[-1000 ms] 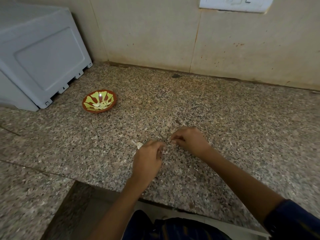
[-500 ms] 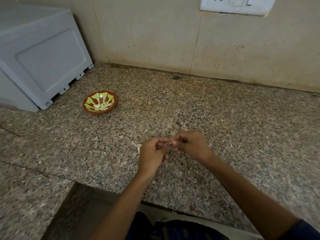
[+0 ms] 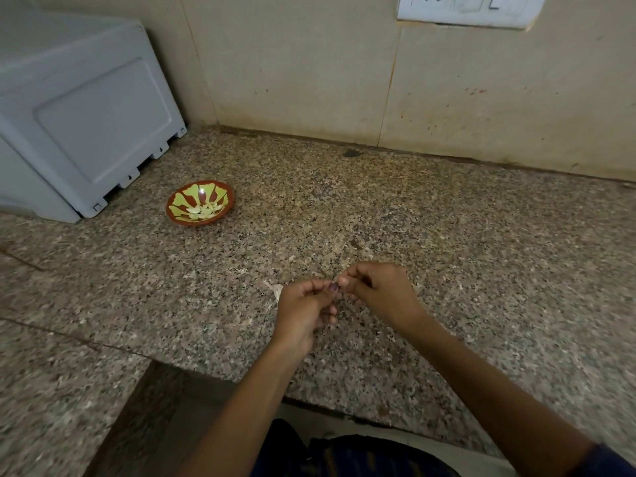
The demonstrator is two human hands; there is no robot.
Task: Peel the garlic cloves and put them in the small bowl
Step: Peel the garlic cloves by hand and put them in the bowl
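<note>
The left hand [image 3: 304,309] and right hand [image 3: 377,292] meet fingertip to fingertip, together pinching a garlic clove [image 3: 336,286] that is almost hidden between them. It is probably light, firm and papery-skinned, best pinched at its ends. The small bowl [image 3: 200,203] sits well to their left on the table [image 3: 447,235].

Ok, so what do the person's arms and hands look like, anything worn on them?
Both forearms are bare. The left hand and right hand show no gloves. A dark blue sleeve covers the right upper arm. A left thumbnail looks darkly painted.
</note>
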